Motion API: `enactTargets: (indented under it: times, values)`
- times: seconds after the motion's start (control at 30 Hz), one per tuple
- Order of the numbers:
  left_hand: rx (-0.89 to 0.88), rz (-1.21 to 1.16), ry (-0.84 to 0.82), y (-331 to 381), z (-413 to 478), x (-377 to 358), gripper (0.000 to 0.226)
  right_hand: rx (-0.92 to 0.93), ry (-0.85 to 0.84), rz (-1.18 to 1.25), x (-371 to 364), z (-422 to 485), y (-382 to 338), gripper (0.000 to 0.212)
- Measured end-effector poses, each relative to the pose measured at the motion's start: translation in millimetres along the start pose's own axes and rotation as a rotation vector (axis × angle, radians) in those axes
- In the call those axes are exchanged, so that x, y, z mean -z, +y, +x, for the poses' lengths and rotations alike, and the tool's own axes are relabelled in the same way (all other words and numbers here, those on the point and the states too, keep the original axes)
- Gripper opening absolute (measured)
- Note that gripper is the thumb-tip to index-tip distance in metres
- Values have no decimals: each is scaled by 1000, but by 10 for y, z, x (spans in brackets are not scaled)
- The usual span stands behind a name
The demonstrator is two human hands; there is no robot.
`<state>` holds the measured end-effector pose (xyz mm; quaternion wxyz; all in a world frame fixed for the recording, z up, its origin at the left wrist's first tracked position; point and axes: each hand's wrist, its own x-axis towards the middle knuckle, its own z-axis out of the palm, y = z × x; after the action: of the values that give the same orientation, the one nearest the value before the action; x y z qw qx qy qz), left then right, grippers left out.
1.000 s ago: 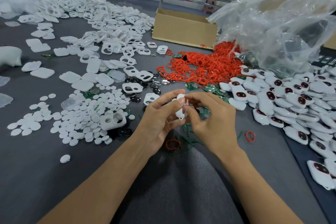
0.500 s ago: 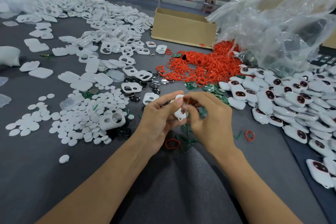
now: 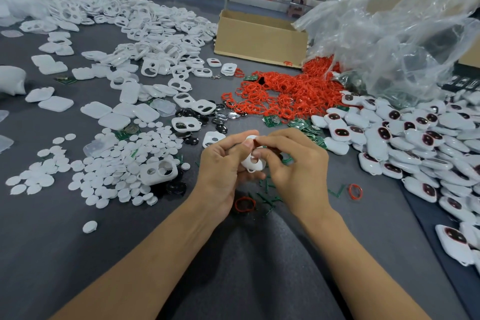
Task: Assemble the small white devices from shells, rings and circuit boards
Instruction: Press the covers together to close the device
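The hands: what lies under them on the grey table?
A red rubber ring and thin green strips show there. Whatever lies directly below the left hand and right hand is covered.

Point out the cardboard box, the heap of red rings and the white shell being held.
cardboard box (image 3: 259, 41), head view, its front wall.
heap of red rings (image 3: 288, 91), head view, middle of the heap.
white shell (image 3: 255, 166), head view, its exposed lower end.

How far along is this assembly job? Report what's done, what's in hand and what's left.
Done: a heap of closed devices with dark red-ringed windows lies on the right. In hand: left hand and right hand both grip one white shell. Left: a pile of red rings, loose circuit boards and a wide spread of empty shells, so plenty remains.
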<state>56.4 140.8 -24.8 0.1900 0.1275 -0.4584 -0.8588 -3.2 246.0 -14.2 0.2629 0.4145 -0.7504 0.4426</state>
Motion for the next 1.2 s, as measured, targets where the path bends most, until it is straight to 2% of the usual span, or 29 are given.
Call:
enactTargets:
  times: [0.07,0.13,0.23,0.3,0.4,0.63,0.77,0.9,1.0,1.1,1.2]
  values:
    - [-14,10,2,0,7,-1,17,-78,-9,47,-2,20,-16,12]
    - [-54,60,-4,8,8,-8,19,-303,-32,149,-1,45,-20,19]
    - [-128,181,-7,8,-3,-25,22,-673,-144,564,48,78,-9,24]
    - [-173,252,-13,-3,-13,-29,21,-759,-228,822,91,64,-2,17]
    - [-220,304,-17,-29,-23,-24,21,-750,-225,838,81,50,-8,16]
    - [-215,263,-27,-76,0,-46,25,-685,-87,459,-69,29,-40,15]
    - [-167,225,-79,-81,9,-45,19,-733,-79,467,-48,41,-11,15]
    - [-182,309,-13,-112,7,-56,20,-748,-78,484,-44,24,-26,13]
    - [-259,395,59,-117,11,-36,32,-676,-26,421,-49,34,-27,11]
    - [-363,598,41,-156,-8,-25,44,-597,25,278,-37,63,28,4]
    - [-335,643,5,-194,-20,-45,50,-456,-77,159,-38,75,26,3]
